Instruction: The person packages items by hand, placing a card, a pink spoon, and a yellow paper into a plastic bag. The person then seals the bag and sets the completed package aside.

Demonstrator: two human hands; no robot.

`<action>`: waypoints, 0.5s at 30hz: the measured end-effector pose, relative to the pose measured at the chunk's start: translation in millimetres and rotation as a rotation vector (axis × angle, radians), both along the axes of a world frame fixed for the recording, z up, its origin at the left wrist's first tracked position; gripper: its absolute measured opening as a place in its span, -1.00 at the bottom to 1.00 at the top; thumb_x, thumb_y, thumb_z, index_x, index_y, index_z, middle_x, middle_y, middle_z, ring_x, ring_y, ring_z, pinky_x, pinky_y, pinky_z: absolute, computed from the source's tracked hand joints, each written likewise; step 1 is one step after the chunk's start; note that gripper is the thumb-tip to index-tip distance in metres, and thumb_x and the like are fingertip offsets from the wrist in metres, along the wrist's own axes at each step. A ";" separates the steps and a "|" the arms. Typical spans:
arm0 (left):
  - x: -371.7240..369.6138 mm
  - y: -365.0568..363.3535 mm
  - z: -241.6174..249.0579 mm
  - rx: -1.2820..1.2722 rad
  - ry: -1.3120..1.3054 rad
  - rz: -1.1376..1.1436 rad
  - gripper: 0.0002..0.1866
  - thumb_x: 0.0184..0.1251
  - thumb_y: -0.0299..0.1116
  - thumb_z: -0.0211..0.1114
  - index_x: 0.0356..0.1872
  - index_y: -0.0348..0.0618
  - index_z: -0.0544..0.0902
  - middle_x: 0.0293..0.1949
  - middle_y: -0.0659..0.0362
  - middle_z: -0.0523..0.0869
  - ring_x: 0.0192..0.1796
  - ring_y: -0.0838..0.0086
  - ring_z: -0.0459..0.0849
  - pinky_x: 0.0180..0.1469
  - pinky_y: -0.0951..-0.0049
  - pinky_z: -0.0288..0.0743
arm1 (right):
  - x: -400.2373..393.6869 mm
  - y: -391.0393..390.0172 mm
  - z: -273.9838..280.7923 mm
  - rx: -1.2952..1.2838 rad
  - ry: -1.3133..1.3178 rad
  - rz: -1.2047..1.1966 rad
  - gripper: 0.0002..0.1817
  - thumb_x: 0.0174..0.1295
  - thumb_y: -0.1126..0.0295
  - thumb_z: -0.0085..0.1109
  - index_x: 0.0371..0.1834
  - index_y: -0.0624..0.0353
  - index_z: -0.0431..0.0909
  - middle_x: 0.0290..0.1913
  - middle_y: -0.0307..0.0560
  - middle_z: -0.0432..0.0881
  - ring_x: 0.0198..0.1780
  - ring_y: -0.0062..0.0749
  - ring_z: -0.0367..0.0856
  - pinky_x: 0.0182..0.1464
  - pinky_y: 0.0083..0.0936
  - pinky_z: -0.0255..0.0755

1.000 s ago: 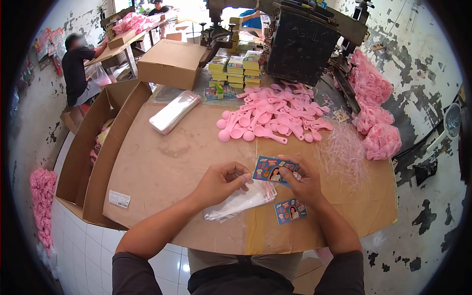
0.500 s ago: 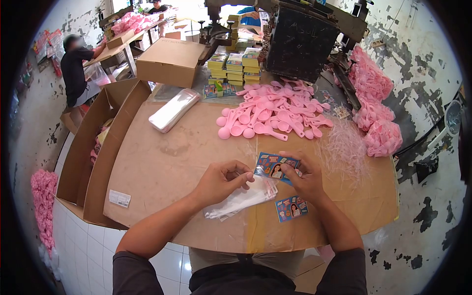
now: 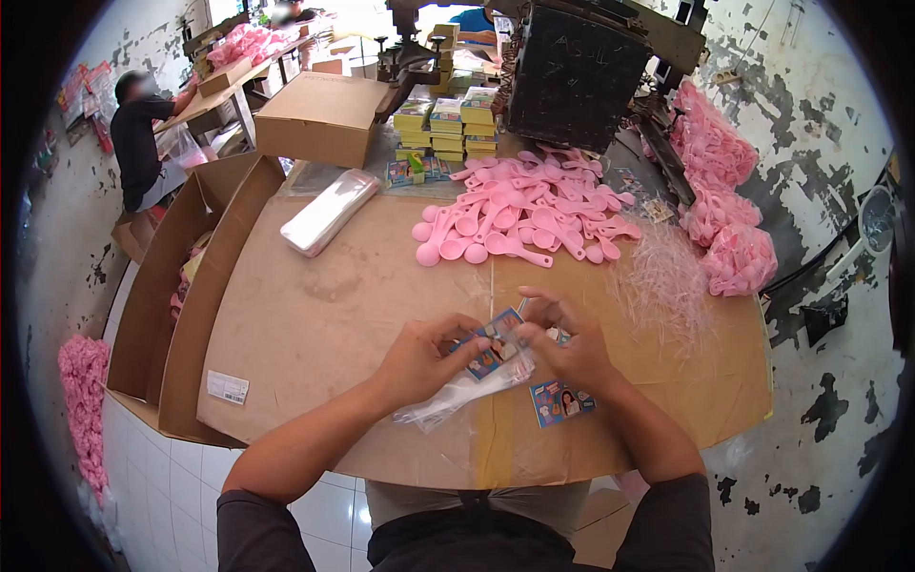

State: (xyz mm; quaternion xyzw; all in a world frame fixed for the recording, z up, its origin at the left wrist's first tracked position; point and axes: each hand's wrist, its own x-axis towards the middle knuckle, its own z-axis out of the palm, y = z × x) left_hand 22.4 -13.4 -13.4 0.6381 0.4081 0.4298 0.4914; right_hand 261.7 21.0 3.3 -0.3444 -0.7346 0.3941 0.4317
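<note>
A blue printed card (image 3: 494,355) is pinched between the thumb and fingers of my left hand (image 3: 434,357), tilted above the table. My right hand (image 3: 564,345) is close on its right side, partly blurred, with thumb and fingers bent at the card's upper right; whether it grips anything is unclear. Beneath the hands lies a stack of clear plastic bags (image 3: 453,398). Another blue card (image 3: 562,402) lies flat below my right hand. Farther back is a heap of pink measuring spoons (image 3: 524,210).
A bundle of clear bags (image 3: 329,212) lies back left, near a closed carton (image 3: 319,119) and stacked cards (image 3: 448,124). An open carton (image 3: 181,296) flanks the table. A black machine (image 3: 577,76) stands behind the spoons. A person (image 3: 141,143) is far left.
The card has moved down and left, from my right hand's grip into my left hand's, and is more tilted. The camera view has shifted slightly.
</note>
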 end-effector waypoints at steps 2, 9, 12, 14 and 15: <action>1.6 1.3 -1.1 -0.071 -0.137 0.020 -0.77 0.55 -0.40 0.32 0.04 -0.37 0.67 -0.18 0.08 0.84 -0.16 0.60 0.80 -0.19 0.56 0.67 | 5.7 1.3 3.1 0.084 -0.072 0.045 -0.65 0.34 0.46 0.34 0.18 0.21 0.67 -0.06 -0.09 0.71 -0.14 -0.43 0.68 -0.11 -0.47 0.56; -4.7 3.2 -4.6 -0.103 -0.082 0.029 -0.81 0.58 -0.43 0.28 0.05 -0.32 0.62 -0.16 0.16 0.81 -0.20 0.70 0.74 -0.25 0.64 0.62 | 15.1 15.2 15.3 0.095 -0.324 0.359 -0.57 0.44 0.19 0.22 0.20 0.27 0.65 0.18 0.09 0.62 0.29 -0.06 0.53 0.37 -0.20 0.37; -8.1 6.1 -0.8 -0.146 -0.136 0.057 -0.81 0.59 -0.39 0.28 0.05 -0.28 0.62 -0.20 0.20 0.80 -0.26 0.74 0.71 -0.35 0.68 0.56 | 33.8 61.4 17.5 0.381 -0.568 -0.053 -0.48 0.49 0.04 0.11 0.31 0.20 0.59 0.29 0.13 0.57 0.38 0.03 0.46 0.45 -0.13 0.27; -8.2 6.1 0.5 -0.169 -0.150 0.066 -0.81 0.60 -0.37 0.27 0.05 -0.27 0.63 -0.23 0.22 0.80 -0.29 0.76 0.70 -0.39 0.69 0.52 | 55.5 118.9 -6.4 0.336 -0.629 -0.244 -0.38 0.52 -0.07 -0.01 0.49 0.07 0.44 0.48 0.18 0.41 0.54 0.10 0.28 0.57 0.01 0.09; -7.4 5.4 1.7 -0.178 -0.140 0.065 -0.80 0.60 -0.36 0.27 0.05 -0.26 0.63 -0.24 0.23 0.80 -0.29 0.76 0.70 -0.39 0.69 0.51 | 64.8 147.1 -15.1 0.369 -0.747 -0.339 -0.32 0.52 -0.14 -0.04 0.55 0.01 0.37 0.54 0.19 0.31 0.60 0.12 0.17 0.60 0.08 -0.01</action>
